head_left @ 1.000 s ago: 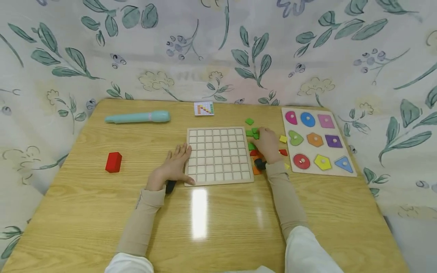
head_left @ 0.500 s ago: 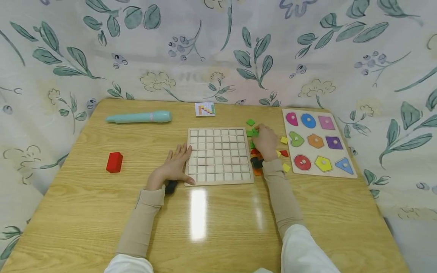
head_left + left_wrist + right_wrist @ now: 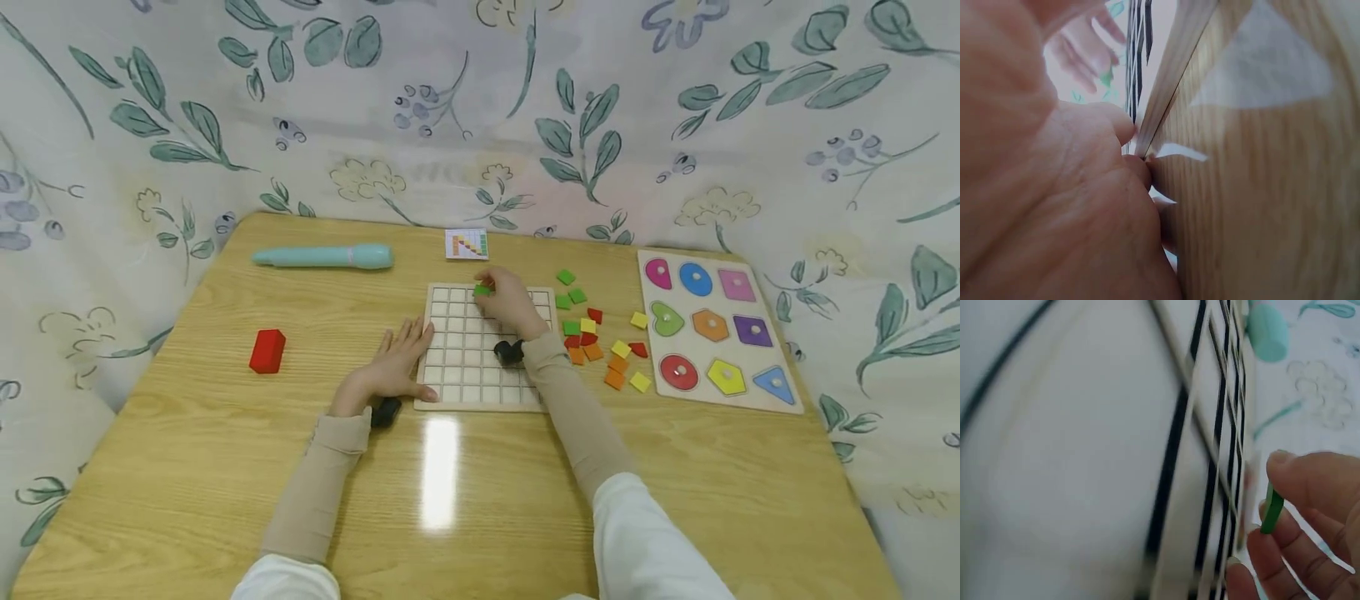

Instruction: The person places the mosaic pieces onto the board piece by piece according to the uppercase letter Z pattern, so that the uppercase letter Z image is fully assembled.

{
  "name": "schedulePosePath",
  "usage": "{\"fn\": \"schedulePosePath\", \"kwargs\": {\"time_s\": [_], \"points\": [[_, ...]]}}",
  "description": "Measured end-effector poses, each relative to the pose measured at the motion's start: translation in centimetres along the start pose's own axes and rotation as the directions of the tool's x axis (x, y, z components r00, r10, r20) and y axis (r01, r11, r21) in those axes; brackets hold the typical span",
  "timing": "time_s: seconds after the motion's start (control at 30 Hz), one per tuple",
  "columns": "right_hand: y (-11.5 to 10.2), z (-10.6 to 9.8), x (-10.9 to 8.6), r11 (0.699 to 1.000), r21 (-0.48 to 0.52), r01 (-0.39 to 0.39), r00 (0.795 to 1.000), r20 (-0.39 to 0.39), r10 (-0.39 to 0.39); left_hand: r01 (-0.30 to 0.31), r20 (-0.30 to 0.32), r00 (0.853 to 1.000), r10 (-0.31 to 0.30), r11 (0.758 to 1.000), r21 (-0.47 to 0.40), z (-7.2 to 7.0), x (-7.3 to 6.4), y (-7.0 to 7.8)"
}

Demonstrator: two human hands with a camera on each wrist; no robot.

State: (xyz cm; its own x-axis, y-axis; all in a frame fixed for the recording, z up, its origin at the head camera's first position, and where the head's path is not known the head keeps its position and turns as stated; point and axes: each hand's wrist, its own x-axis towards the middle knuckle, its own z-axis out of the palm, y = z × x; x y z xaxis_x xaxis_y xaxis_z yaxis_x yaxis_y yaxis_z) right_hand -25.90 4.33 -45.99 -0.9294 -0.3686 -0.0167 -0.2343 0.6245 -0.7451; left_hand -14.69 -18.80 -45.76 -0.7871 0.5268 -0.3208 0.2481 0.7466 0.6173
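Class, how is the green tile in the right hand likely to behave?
The green tile looks stiff, showing no sag as the right hand pinches it. Being small and thin, it is probably light. If pushed, its flat, straight-sided shape would likely slide, not roll.

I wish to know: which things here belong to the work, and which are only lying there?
Belong to the work:
green tile, pinched by the right hand
grid board, touched by the left hand
loose coloured tiles
pattern card, probably the guide

Apparently just lying there:
teal wand-like object
red block
shape puzzle
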Motion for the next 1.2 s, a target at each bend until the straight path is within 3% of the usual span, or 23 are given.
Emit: {"fn": "schedulePosePath", "kwargs": {"time_s": [0.2,0.33,0.73,0.97,1.1,1.2], "points": [[-1.2,2.2,1.3,1.0,0.017,0.017,1.0,0.008,-0.017,0.012,0.001,1.0,-0.012,1.0,-0.002,-0.1,0.0,0.0],[-1.1,3.3,0.9,0.997,0.075,-0.005,1.0,-0.022,0.007,0.015,0.003,1.0,-0.015,1.0,-0.022,0.2,-0.1,-0.3],[-0.9,3.8,1.3,0.988,0.153,-0.026,0.993,-0.11,0.043,0.022,-0.001,1.0,-0.022,1.0,-0.021,0.2,0.5,-0.5],[-0.7,4.0,1.4,0.985,0.167,-0.05,0.997,-0.054,0.06,0.021,-0.014,1.0,-0.021,1.0,-0.022,0.2,0.4,-0.5],[-0.2,3.6,1.1,0.988,0.153,-0.002,1.0,0.018,0.0,0.017,-0.021,1.0,-0.017,1.0,-0.02,0.2,0.5,-0.4],[0.4,2.8,0.2,0.969,0.244,0.024,0.997,0.069,-0.043,0.018,-0.023,1.0,-0.018,1.0,-0.024,0.4,0.5,-0.2]]}}
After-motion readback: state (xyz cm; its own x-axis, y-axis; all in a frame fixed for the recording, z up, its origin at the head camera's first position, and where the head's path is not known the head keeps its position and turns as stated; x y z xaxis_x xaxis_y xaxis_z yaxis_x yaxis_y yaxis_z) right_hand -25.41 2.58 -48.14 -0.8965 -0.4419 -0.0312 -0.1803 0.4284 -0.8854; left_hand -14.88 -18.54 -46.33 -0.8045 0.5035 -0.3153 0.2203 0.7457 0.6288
